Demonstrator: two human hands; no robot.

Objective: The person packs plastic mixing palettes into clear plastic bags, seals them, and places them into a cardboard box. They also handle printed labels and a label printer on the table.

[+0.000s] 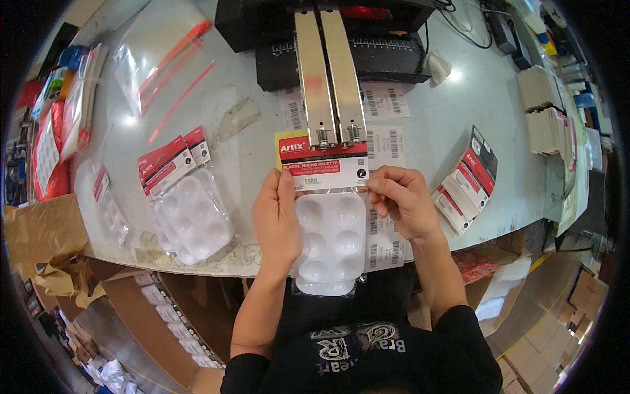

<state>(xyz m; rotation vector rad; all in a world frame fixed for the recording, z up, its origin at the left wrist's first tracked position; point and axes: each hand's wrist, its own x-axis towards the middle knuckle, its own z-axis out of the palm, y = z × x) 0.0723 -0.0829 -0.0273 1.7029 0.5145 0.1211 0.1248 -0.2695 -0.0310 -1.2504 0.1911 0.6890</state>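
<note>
Table [256, 141] runs across the view. Open box [134, 318] below its near edge, lower left. Black machine [390, 59] at the far side, two metal arms [314, 72] reaching toward the person, tips over the held card. Label sheets [387, 148] lie under the work. Left pile of packs [197, 220] overlaps, probably to save space within reach; card pile [469, 180] fanned at right, likely for easy picking.

Bagged white palette [331, 236] lies in front of the person, below the machine arms, lower end past the table edge. Left hand [279, 210]: thumb on top of the card's left side, fingers pinching it, undersides hidden. Right hand [400, 200]: thumb and forefinger pinch the lower right corner. Gripping both sides probably keeps the red-white card [328, 172] flat and square.
</note>
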